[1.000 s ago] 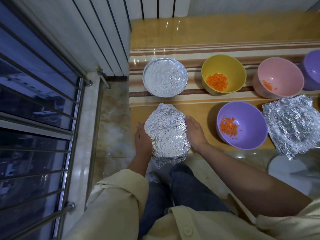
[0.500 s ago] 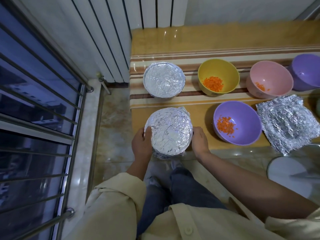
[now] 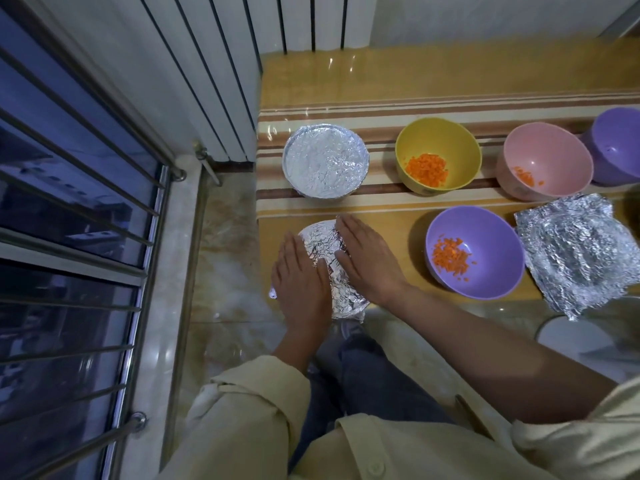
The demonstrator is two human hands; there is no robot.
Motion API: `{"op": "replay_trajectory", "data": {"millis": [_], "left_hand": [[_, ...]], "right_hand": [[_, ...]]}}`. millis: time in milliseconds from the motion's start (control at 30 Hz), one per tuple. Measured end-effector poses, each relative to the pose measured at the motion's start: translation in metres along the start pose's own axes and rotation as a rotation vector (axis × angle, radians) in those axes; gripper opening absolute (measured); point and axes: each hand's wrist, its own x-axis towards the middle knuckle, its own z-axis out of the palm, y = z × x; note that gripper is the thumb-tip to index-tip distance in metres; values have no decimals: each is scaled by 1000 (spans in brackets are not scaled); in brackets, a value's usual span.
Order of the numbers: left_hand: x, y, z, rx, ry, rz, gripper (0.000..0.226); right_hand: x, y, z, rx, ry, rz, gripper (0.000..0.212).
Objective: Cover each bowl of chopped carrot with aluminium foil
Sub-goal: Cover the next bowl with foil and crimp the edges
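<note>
Aluminium foil (image 3: 320, 242) over the bowl lies under both palms. The left hand (image 3: 299, 282) and right hand (image 3: 369, 261) rest flat on it, fingers straight, clasping nothing, one on each side of the wrapped top. This looks like the smoothing and sealing step. Beyond the fingertips stands a finished foil-covered bowl (image 3: 325, 164). Right of the right hand sit an uncovered purple bowl (image 3: 498, 237) of chopped carrot (image 3: 450, 258), then a loose foil sheet (image 3: 581, 254). The next move probably calls for lifting off, reaching right for that sheet and draping it over the purple bowl.

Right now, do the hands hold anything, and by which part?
Nothing is gripped: the left hand and right hand press flat, fingers straight, on top of the foil-covered bowl.
</note>
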Motion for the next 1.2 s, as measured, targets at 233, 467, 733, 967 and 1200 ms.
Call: {"op": "replay_trajectory", "data": {"millis": [233,467,733,967,1200], "left_hand": [[2,-4,-5,-406,111,-145,57],[3,-6,-6,-780,126,-413,41],[8,-24,-19,-846,-115,-588,59],[3,-36,-40,-497,35,-426,35],[-12,-37,-52,-491,0,-437,11]], "right_hand": [[3,6,2,222,88,118,52],[6,12,7,484,151,248,41],[4,15,-1,491,58,299,49],[-18,-32,-23,196,247,-191,31],[-51,-62,9,11,80,-272,37]]}}
